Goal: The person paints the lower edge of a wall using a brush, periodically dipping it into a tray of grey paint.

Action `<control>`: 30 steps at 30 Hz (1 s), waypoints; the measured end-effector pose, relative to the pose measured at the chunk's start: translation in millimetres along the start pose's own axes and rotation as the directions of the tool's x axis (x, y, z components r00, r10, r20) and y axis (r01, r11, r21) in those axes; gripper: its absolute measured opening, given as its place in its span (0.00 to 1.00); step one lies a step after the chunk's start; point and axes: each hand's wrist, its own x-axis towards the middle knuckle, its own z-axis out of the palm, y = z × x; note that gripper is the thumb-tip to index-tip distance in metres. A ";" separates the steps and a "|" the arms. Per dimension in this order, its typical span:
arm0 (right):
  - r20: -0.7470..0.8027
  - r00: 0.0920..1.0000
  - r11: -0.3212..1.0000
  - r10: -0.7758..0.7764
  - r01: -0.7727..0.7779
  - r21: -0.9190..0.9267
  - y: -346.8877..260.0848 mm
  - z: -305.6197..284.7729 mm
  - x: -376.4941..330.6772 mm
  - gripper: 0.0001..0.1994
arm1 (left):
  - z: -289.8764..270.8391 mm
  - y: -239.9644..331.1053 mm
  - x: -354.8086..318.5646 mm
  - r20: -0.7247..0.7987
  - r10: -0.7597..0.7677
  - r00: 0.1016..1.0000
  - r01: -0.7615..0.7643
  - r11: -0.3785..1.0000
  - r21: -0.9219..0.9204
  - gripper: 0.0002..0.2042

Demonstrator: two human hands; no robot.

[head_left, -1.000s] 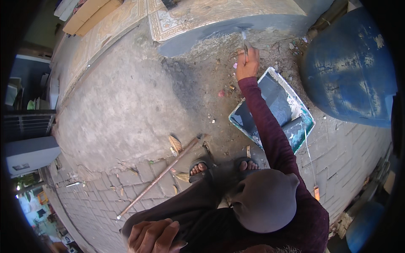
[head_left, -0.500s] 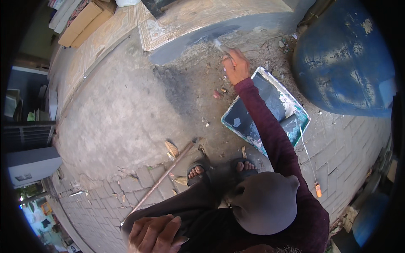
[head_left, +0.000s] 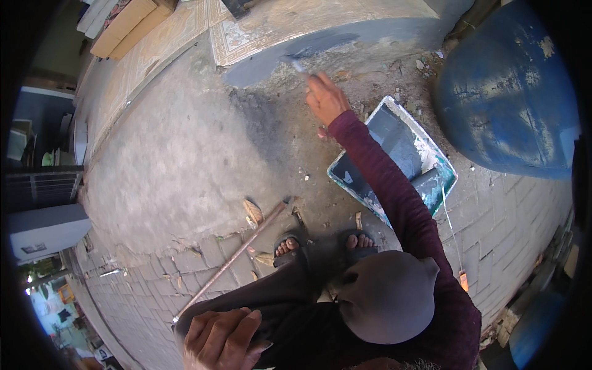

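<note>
My right hand [head_left: 327, 98] is closed around the handle of a small paintbrush [head_left: 298, 66]. The brush's tip is close to the low step's front face [head_left: 253, 73], beside a darker grey, wet-looking patch [head_left: 320, 43]. Under my right forearm sits a paint tray [head_left: 404, 132] with grey paint and crusted white and teal rims. A paint roller [head_left: 425, 180] lies in it, its thin wire frame reaching over the edge to an orange handle [head_left: 464, 281]. Down by my left knee, my left hand [head_left: 222, 339] is loosely curled, with nothing visible in it.
A large, scuffed blue barrel [head_left: 505, 92] stands at the right. A long rod [head_left: 234, 262] lies diagonally left of my sandalled feet [head_left: 287, 246]. Cardboard boxes [head_left: 132, 28] rest on the tiled step [head_left: 277, 31]. Debris and dry leaves [head_left: 253, 211] dot the ground.
My right hand has moved left along the step's face with the paintbrush. The whole view has shifted slightly. My left hand stays curled at the knee.
</note>
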 end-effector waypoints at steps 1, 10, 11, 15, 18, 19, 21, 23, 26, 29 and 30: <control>-0.061 0.998 0.998 0.019 -0.023 -0.060 1.3 -0.7 -2.3 0.17 | -0.4 -0.8 -0.3 0.001 -0.008 1.000 0.008 1.000 -0.004 0.21; 0.076 0.997 0.977 -0.010 0.026 -0.210 -29.8 50.4 2.4 0.15 | -0.4 1.5 2.5 -0.003 -0.004 1.000 0.004 1.000 -0.010 0.21; 0.100 0.995 0.980 -0.027 0.047 -0.196 -31.9 51.7 3.1 0.15 | -0.3 1.7 2.4 -0.004 -0.001 1.000 0.001 1.000 -0.010 0.21; 0.229 0.973 0.999 -0.014 0.003 0.045 -33.1 42.9 -2.5 0.19 | -2.3 2.1 4.4 -0.003 -0.006 1.000 0.006 1.000 0.002 0.20; -0.097 0.995 0.998 0.022 -0.017 0.057 -7.2 17.9 5.3 0.17 | -1.4 3.0 5.5 -0.009 0.008 1.000 -0.008 1.000 -0.014 0.20; -0.166 0.985 0.999 0.040 -0.039 0.008 -3.6 14.8 2.2 0.18 | -1.0 3.4 5.2 -0.011 0.004 1.000 -0.005 1.000 -0.014 0.20; -0.300 0.952 0.993 0.061 -0.089 -0.078 -12.7 9.2 -1.2 0.18 | -1.1 2.9 3.8 -0.014 -0.010 1.000 0.010 1.000 -0.013 0.20; -0.237 0.968 0.996 0.084 -0.090 -0.014 -26.1 18.4 -8.1 0.16 | -1.3 2.0 2.9 -0.018 -0.014 1.000 0.014 1.000 -0.017 0.20; 0.010 0.999 0.999 0.039 -0.039 -0.023 -29.8 44.7 -11.4 0.14 | -0.2 1.7 3.1 -0.019 -0.005 1.000 0.004 1.000 -0.024 0.20; 0.198 0.980 0.998 0.030 -0.039 0.044 -27.6 50.3 -11.4 0.16 | 5.8 -2.4 -1.0 0.016 -0.003 1.000 0.003 1.000 0.012 0.21; 0.141 0.990 0.997 0.007 -0.017 0.072 -23.6 48.3 -9.6 0.16 | 4.3 -1.9 -1.4 0.003 -0.005 1.000 0.005 1.000 0.003 0.20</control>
